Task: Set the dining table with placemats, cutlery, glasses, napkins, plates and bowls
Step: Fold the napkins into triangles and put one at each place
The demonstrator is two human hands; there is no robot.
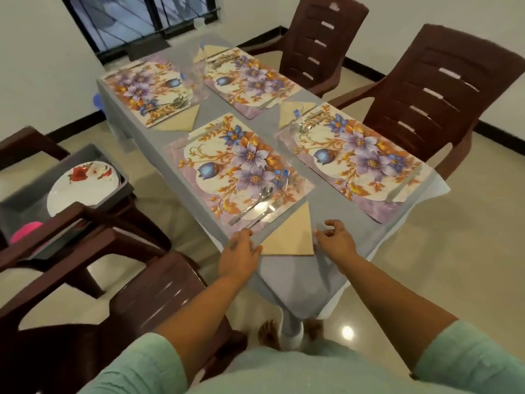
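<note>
— Looking down from the head camera, what sits on the counter point(326, 206)?

— Four floral placemats on a grey cloth. The nearest placemat point(238, 169) carries a spoon point(251, 204) and a fork point(265, 211) side by side at its near end, with a clear glass point(279, 177) just beyond them, hard to make out. A beige napkin point(289, 237), folded to a triangle, lies just beside that placemat's near edge, at the counter's corner.

— And the hands?

— The left hand point(240, 251) lies flat on the counter's edge, fingers straight, its thumb side touching the napkin's left corner; it grasps nothing. The right hand point(335, 238) hovers at the napkin's right edge with fingers loosely curled, released, holding nothing.

— The other places?

— The right near placemat point(358, 163) has cutlery at its far end and a second napkin point(295, 110) beside that end. The two far placemats each have cutlery and a napkin too; details there are blurred.

— Plates?

— A stack of white plates point(82, 186) with a red flower print rests in a grey tub point(119, 163) on a brown plastic chair point(93, 237) to the left, apart from the counter. Something pink point(28, 230) shows in the same tub. Two more brown chairs point(437, 89) stand on the right side.
</note>
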